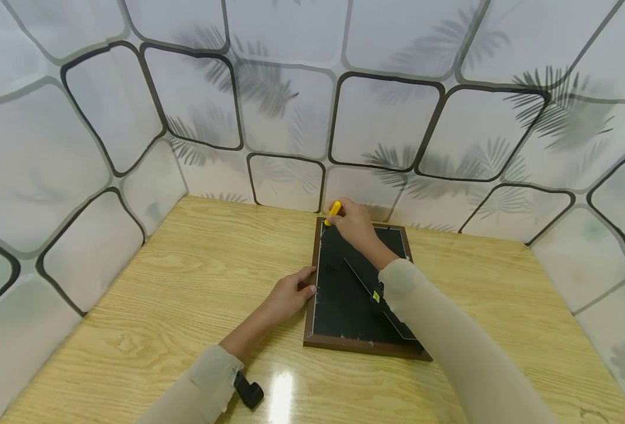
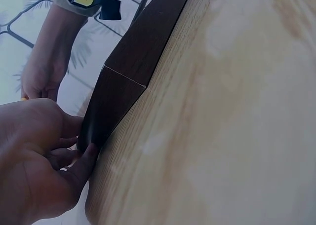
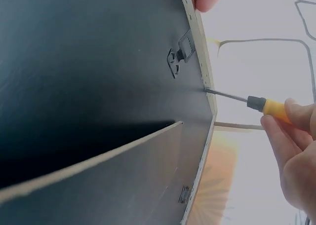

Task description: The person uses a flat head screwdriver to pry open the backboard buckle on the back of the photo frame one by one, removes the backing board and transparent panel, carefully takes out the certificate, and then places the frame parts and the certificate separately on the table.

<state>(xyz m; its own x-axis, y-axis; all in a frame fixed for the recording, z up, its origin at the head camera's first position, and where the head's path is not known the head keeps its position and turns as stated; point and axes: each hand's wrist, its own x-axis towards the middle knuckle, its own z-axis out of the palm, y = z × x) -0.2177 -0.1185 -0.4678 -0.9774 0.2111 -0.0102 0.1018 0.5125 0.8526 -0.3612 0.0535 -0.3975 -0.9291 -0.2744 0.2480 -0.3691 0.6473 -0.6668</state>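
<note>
A picture frame (image 1: 354, 346) with a brown border lies back side up on the table. Its black backing board (image 1: 339, 300) carries a stand leg (image 3: 123, 175), lifted at an angle, and a small metal hanger (image 3: 186, 47). My right hand (image 1: 356, 227) pinches the yellow handle of a screwdriver (image 3: 256, 103) at the far left corner. The screwdriver's tip touches the inner edge of the border, by the backing board. At the frame's left side, my left hand (image 1: 285, 299) grips the border between thumb and fingers; the fingertips are partly hidden in the left wrist view.
The wooden table (image 1: 185, 282) extends to both sides of the frame. Behind it stands a wall (image 1: 285, 118) patterned with dark outlines and leaves, close to the frame's far edge. Another metal clip (image 3: 184, 194) sits at the border.
</note>
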